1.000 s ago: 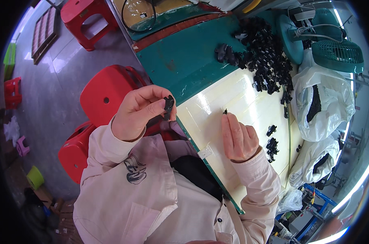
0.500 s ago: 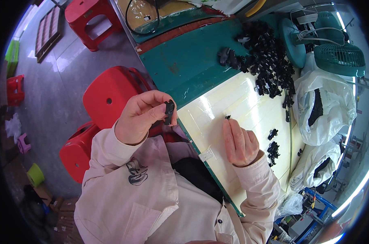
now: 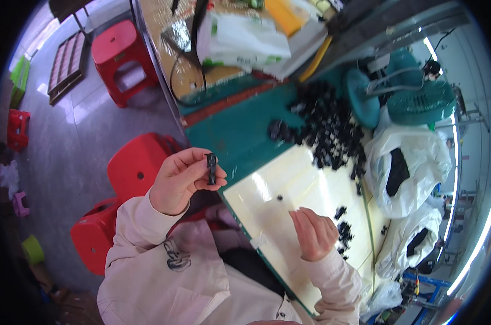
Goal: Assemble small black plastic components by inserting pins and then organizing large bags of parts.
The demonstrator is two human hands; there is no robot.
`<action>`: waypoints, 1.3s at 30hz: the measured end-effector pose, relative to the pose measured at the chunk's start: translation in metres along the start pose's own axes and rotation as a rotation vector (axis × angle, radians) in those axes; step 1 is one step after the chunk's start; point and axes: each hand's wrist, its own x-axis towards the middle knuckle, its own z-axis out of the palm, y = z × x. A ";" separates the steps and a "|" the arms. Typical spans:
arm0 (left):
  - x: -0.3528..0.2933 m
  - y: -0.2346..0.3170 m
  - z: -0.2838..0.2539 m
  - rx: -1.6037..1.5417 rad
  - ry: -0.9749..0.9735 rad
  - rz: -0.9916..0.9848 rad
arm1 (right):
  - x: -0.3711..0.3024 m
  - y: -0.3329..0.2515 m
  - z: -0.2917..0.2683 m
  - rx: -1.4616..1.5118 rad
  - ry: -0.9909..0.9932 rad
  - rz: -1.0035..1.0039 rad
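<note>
A small black plastic part (image 3: 211, 169) stands nearly upright between the thumb and fingers of the left hand (image 3: 176, 181), which grips it just clear of the table's near edge. Directions from here run as on a clock centred on that part. At 4 o'clock a tiny black piece (image 3: 279, 197) shows over the cream board (image 3: 305, 176), apart from any fingers. Beyond it, also toward 4, is the right hand (image 3: 313, 233), fingertips drawn together; I cannot tell whether anything is pinched between them. A little heap of black parts (image 3: 344, 235) lies just past that hand.

Between 2 and 3 o'clock a large pile of black parts (image 3: 329, 130) spreads over the green tabletop (image 3: 229, 130) and onto the board, with a green fan (image 3: 421, 103) behind. At 3 a big white bag (image 3: 429, 157) gapes, black contents (image 3: 398, 172) in its mouth. Between 3 and 4 a second white bag (image 3: 394, 252) opens on dark contents too hard to make out. A clear bag (image 3: 384, 298) sits at 4. On the floor at 10 is a tray (image 3: 66, 88) divided into compartments; at 8, a yellow-green tub (image 3: 33, 249), its inside unreadable.
</note>
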 end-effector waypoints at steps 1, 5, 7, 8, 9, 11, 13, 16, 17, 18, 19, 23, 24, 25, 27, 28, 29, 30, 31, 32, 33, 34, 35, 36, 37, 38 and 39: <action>0.006 0.004 0.001 0.007 -0.012 0.028 | 0.004 0.002 0.001 0.050 0.089 0.102; 0.029 0.017 0.012 0.119 -0.037 0.127 | 0.058 0.021 -0.002 0.197 0.118 0.283; 0.040 0.020 0.017 0.129 -0.024 0.171 | 0.092 0.031 0.006 0.232 0.134 0.236; 0.045 0.021 0.020 0.090 -0.020 0.224 | 0.111 0.034 0.010 0.268 0.134 0.224; 0.049 0.022 0.021 0.091 -0.014 0.246 | 0.129 0.037 0.014 0.330 0.116 0.198; 0.060 0.023 0.019 -0.012 0.017 0.425 | 0.168 0.038 0.026 0.257 0.169 0.090; 0.062 0.026 0.017 -0.041 0.045 0.491 | 0.201 0.035 0.044 0.270 0.204 0.065; 0.064 0.031 0.016 -0.072 0.079 0.524 | 0.236 0.030 0.059 0.229 0.289 0.046; 0.065 0.030 0.013 -0.065 0.059 0.512 | 0.244 0.031 0.063 0.195 0.333 0.039; 0.065 0.030 0.012 -0.058 0.037 0.500 | 0.249 0.035 0.068 0.191 0.336 0.030; 0.067 0.032 0.015 -0.060 0.030 0.510 | 0.253 0.043 0.072 0.159 0.283 0.077; 0.078 0.036 0.023 0.113 0.000 0.462 | 0.288 0.070 0.050 0.293 0.577 0.168; 0.084 0.034 0.020 0.136 -0.016 0.540 | 0.293 0.074 0.040 0.447 0.585 0.305; 0.089 0.033 0.021 0.158 -0.035 0.618 | 0.295 0.075 0.026 0.453 0.615 0.382; 0.086 0.036 0.027 0.100 -0.068 0.604 | 0.294 0.082 0.006 0.394 0.584 0.420; 0.081 0.038 0.029 0.061 -0.067 0.544 | 0.290 0.086 -0.001 0.350 0.641 0.354; 0.076 0.038 0.031 0.024 -0.066 0.482 | 0.286 0.088 -0.010 0.305 0.697 0.288; 0.070 0.036 0.032 0.027 -0.076 0.478 | 0.278 0.089 -0.023 0.323 0.791 0.283; 0.062 0.033 0.031 0.007 -0.127 0.466 | 0.269 0.082 -0.041 0.261 0.817 0.286; 0.055 0.032 0.031 -0.009 -0.175 0.451 | 0.257 0.072 -0.057 0.327 0.785 0.322; 0.046 0.033 0.032 -0.006 -0.182 0.447 | 0.241 0.060 -0.071 0.394 0.749 0.359; 0.034 0.033 0.036 0.066 -0.284 0.549 | 0.219 0.047 -0.083 0.428 0.640 0.404; 0.021 0.033 0.041 0.135 -0.397 0.642 | 0.193 0.032 -0.096 0.452 0.534 0.458; 0.040 0.036 0.045 0.059 -0.497 0.457 | 0.175 0.044 -0.093 0.646 0.451 0.553; 0.033 0.035 0.053 0.056 -0.508 0.417 | 0.150 0.029 -0.101 0.838 0.391 0.591; 0.025 0.032 0.065 -0.020 -0.721 0.318 | 0.127 0.012 -0.108 0.891 0.354 0.601; 0.017 0.025 0.077 -0.106 -0.929 0.209 | 0.106 -0.005 -0.115 0.945 0.320 0.617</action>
